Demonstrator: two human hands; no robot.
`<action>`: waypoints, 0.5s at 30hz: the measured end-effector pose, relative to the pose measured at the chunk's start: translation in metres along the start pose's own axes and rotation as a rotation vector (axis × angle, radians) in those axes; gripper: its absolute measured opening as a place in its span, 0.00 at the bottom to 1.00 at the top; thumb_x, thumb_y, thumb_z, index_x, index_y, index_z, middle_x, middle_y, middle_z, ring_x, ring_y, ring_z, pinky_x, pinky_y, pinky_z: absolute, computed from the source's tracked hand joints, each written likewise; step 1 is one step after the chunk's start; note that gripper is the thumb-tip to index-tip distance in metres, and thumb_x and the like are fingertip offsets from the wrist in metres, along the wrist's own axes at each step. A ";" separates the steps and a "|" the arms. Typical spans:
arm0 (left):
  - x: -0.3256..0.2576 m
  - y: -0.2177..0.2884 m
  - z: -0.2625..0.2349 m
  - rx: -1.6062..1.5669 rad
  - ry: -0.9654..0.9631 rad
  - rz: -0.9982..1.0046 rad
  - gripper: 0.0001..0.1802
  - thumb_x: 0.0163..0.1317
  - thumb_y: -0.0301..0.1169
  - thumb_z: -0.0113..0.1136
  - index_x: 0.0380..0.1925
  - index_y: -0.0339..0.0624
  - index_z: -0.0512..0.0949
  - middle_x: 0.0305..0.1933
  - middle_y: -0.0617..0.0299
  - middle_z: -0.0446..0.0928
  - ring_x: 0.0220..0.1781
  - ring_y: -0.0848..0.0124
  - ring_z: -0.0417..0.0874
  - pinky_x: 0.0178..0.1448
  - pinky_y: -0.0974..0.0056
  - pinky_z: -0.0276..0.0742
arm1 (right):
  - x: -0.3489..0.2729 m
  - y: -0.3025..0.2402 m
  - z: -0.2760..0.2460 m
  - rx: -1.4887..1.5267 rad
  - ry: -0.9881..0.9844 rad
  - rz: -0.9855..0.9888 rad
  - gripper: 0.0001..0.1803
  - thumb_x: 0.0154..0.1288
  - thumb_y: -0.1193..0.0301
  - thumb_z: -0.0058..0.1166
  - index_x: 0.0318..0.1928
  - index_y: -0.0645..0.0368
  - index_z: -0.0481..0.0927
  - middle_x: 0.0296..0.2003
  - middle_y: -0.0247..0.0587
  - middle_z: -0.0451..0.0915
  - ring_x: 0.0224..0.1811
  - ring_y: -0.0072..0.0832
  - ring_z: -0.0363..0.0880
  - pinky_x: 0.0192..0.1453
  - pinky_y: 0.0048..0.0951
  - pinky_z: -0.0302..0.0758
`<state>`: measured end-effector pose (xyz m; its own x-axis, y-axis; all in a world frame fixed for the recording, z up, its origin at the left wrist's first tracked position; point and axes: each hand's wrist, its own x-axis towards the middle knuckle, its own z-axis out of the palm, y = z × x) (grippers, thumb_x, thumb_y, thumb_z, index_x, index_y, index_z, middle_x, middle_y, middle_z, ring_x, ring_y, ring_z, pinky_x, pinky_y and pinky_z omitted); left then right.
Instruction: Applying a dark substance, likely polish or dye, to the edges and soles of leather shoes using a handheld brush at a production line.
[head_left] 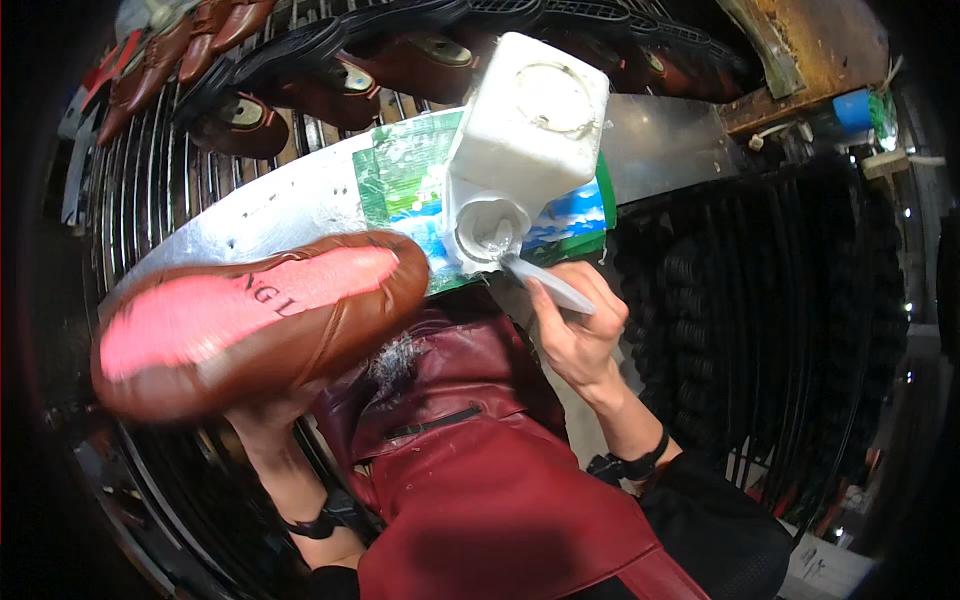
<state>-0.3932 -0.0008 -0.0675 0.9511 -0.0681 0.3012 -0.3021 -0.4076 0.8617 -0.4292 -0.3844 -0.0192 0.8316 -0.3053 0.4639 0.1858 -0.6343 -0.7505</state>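
Here, your right hand (pixel 578 325) pinches a brush (pixel 555 287), tip inside the white cup (pixel 472 228) just beyond; your left hand (pixel 272 407), fingers hidden, grips the brown shoe (pixel 262 325) from beneath.

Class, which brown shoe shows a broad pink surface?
The brown shoe in the left hand; the racked shoes along the top show no such surface.
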 end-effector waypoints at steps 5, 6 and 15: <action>0.007 0.028 0.033 -0.153 0.202 0.072 0.22 0.76 0.27 0.59 0.66 0.39 0.67 0.75 0.36 0.68 0.72 0.46 0.77 0.77 0.41 0.73 | -0.010 0.009 -0.022 0.192 -0.002 0.295 0.05 0.68 0.80 0.67 0.40 0.69 0.84 0.37 0.42 0.84 0.31 0.25 0.82 0.35 0.25 0.78; 0.036 0.055 0.074 -0.187 0.428 0.602 0.16 0.78 0.27 0.53 0.62 0.40 0.69 0.76 0.35 0.67 0.71 0.42 0.78 0.76 0.39 0.72 | -0.005 0.004 -0.015 0.379 0.005 0.420 0.06 0.69 0.79 0.66 0.41 0.68 0.82 0.38 0.43 0.84 0.31 0.24 0.82 0.33 0.24 0.78; -0.021 -0.030 0.036 0.595 0.130 0.478 0.33 0.67 0.27 0.70 0.67 0.40 0.63 0.68 0.37 0.76 0.68 0.39 0.80 0.72 0.39 0.77 | 0.016 -0.033 0.106 1.013 -0.413 0.625 0.10 0.71 0.76 0.67 0.47 0.70 0.84 0.33 0.42 0.87 0.27 0.22 0.84 0.29 0.23 0.80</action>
<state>-0.4015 -0.0198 -0.1137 0.6995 -0.2672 0.6628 -0.5575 -0.7842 0.2723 -0.3665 -0.2931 -0.0368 0.9895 0.0045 -0.1442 -0.1327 0.4218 -0.8969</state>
